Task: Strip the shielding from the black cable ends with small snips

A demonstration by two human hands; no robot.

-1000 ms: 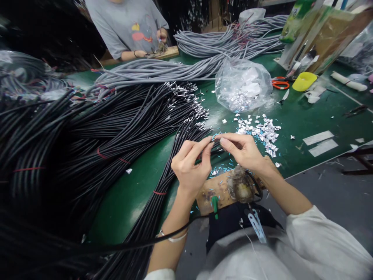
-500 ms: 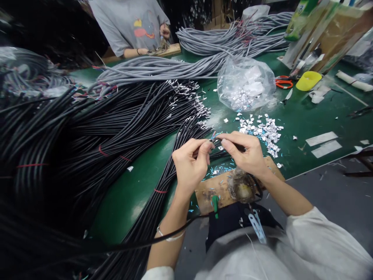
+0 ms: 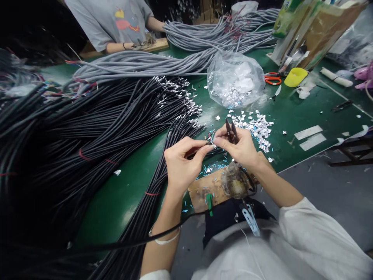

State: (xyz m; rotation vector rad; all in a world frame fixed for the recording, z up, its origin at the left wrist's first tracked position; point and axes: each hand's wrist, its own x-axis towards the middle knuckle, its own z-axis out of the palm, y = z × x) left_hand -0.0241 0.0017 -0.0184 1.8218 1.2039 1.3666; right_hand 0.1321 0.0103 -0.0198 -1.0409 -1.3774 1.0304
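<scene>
My left hand (image 3: pixel 183 161) is closed, thumb and forefinger pinching the end of a black cable (image 3: pixel 163 233) that runs back across my left wrist. Thin coloured wires (image 3: pixel 211 136) fan out of that end, with a bit of shiny foil beside them. My right hand (image 3: pixel 241 146) is closed around dark pointed tweezers (image 3: pixel 231 130), whose two tips stick up apart, away from the cable. Its thumb and forefinger meet at the wires, close to the left fingertips. Both hands are above the table, near a wooden board (image 3: pixel 201 194) with a stained metal block (image 3: pixel 234 182) on it.
Bundled black cables (image 3: pixel 116 116) cover the left, with grey cables (image 3: pixel 140 64) behind. Foil scraps (image 3: pixel 260 130) lie beyond my right hand, near a plastic bag (image 3: pixel 236 79). Orange-handled scissors (image 3: pixel 272 78) and a yellow holder (image 3: pixel 295 77) are farther right. A co-worker (image 3: pixel 116 23) sits opposite.
The tweezers' tips now show upright in my right hand, and its fingertips have moved onto the wires. The wires stand more spread. The co-worker's raised hand has reached toward the grey cables.
</scene>
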